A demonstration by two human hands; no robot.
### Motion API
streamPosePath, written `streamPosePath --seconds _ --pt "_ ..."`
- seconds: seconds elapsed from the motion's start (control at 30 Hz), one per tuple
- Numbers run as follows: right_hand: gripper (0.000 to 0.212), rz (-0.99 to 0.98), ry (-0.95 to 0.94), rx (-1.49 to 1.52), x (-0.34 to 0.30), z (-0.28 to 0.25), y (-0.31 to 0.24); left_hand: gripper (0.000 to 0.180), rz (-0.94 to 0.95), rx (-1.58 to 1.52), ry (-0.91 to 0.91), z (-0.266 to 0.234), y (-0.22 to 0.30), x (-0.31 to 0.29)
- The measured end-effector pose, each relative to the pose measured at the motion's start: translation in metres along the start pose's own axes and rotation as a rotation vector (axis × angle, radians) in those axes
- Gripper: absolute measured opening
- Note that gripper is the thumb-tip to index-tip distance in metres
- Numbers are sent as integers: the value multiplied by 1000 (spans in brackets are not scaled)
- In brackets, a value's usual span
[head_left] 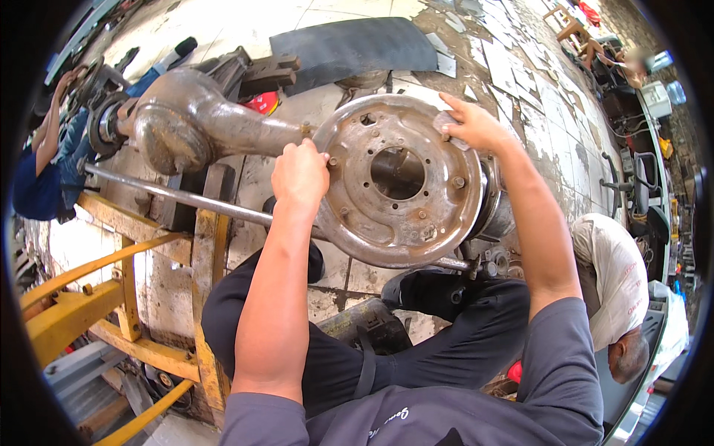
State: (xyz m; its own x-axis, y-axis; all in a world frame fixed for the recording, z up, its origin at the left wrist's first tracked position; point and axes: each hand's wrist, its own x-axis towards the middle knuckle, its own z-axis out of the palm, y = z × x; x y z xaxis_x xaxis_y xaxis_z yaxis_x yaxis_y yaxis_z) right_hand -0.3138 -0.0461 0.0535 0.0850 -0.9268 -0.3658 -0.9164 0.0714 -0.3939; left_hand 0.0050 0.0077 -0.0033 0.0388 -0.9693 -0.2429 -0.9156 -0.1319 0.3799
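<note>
In front of me a round, rusty brown brake backing plate (394, 230) stands tilted, with a large centre hole and several bolt heads and small holes. My left hand (300, 175) is closed at its left rim, fingers curled on the edge. At the upper right rim, my right hand (476, 126) presses a small grey, folded piece (448, 129) against the metal; whether it is cloth or sandpaper I cannot tell. Left of the plate lies a heavy axle housing (178, 123) with a bulging middle. A long metal rod (178, 196) runs below it and passes behind my left forearm.
A yellow metal frame (111, 305) stands at the left. Beyond the plate lies a dark curved panel (357, 50), with broken tiles (513, 67) to its right. One person (41, 167) works at the far left. Close on my right is another person in a pale top (613, 271).
</note>
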Motion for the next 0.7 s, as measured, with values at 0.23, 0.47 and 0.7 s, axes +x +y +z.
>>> streamPosePath --seconds 0.23,0.47,0.7 --pt "82 -50 45 155 11 13 13 34 -2 -2 23 -3 7 -3" --pt "79 -43 111 167 6 10 2 34 0 -1 31 -3 6 -4" --pt "82 -62 6 213 8 4 29 34 47 2 39 -2 8 -3"
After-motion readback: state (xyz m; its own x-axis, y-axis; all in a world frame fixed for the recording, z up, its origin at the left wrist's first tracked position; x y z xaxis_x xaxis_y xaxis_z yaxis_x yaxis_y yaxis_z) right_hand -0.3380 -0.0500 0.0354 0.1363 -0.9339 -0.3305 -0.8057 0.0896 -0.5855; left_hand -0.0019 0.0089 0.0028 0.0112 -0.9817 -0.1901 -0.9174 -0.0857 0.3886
